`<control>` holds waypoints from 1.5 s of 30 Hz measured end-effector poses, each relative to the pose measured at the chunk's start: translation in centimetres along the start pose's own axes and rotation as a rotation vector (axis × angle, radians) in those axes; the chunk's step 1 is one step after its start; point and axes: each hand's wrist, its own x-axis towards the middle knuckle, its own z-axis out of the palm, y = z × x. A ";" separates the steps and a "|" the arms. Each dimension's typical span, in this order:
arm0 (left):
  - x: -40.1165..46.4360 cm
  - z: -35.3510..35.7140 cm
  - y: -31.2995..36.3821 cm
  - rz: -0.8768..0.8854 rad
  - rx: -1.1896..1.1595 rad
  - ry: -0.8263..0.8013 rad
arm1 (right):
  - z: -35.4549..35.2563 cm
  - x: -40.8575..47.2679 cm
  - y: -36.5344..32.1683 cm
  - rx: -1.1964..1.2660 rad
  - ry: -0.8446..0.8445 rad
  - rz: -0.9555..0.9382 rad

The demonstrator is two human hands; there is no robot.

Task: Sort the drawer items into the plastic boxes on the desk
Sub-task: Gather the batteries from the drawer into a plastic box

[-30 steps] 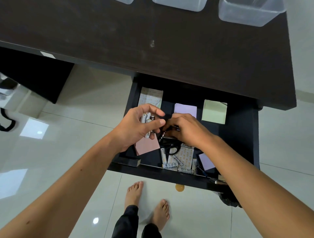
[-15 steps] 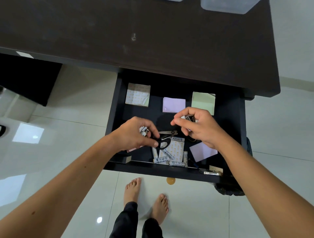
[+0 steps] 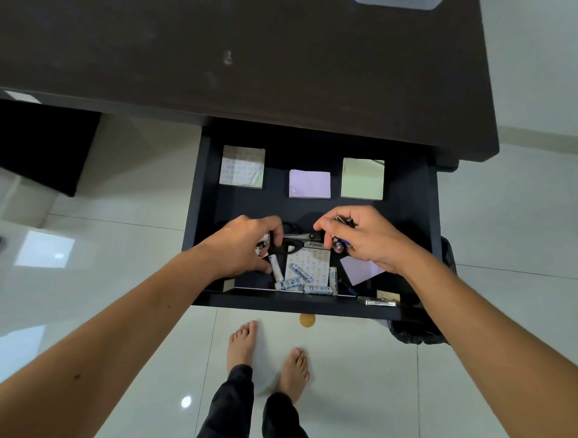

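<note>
The dark drawer (image 3: 200, 200) stands pulled out under the desk. My left hand (image 3: 247, 247) is low in its front left part, fingers curled round white batteries and touching the black scissors (image 3: 292, 244). My right hand (image 3: 362, 239) hovers at the front right and grips a bunch of dark batteries (image 3: 344, 222). Several loose white batteries (image 3: 294, 283) lie by the drawer's front wall on a patterned pad (image 3: 312, 262). Only the bottom edge of one clear plastic box (image 3: 397, 3) shows at the top.
Three note pads lie at the drawer's back: patterned (image 3: 242, 166), lilac (image 3: 309, 183), green (image 3: 362, 178). A lilac sheet (image 3: 359, 269) lies under my right wrist. The dark desk top (image 3: 250, 56) spans the upper view. My bare feet (image 3: 269, 353) stand on white tiles.
Both hands have parted and dropped toward the drawer's front. My right hand has drawn right with its batteries; my left has gone down onto the scissors. The view has tilted down, so the boxes have slid off the top.
</note>
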 end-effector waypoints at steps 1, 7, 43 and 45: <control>0.0 0.0 0.0 0.014 0.014 0.004 | 0.1 -0.1 -0.2 0.022 -0.012 0.003; 0.0 0.0 0.3 0.124 0.189 -0.057 | -0.1 -0.2 -0.1 0.027 -0.179 0.093; -0.7 -0.4 0.3 0.173 -0.133 -0.147 | 0.3 -0.5 1.0 -0.549 -0.062 -0.122; -0.6 -0.3 0.3 0.148 -0.163 -0.138 | -0.8 -1.0 0.9 -0.411 -0.075 -0.071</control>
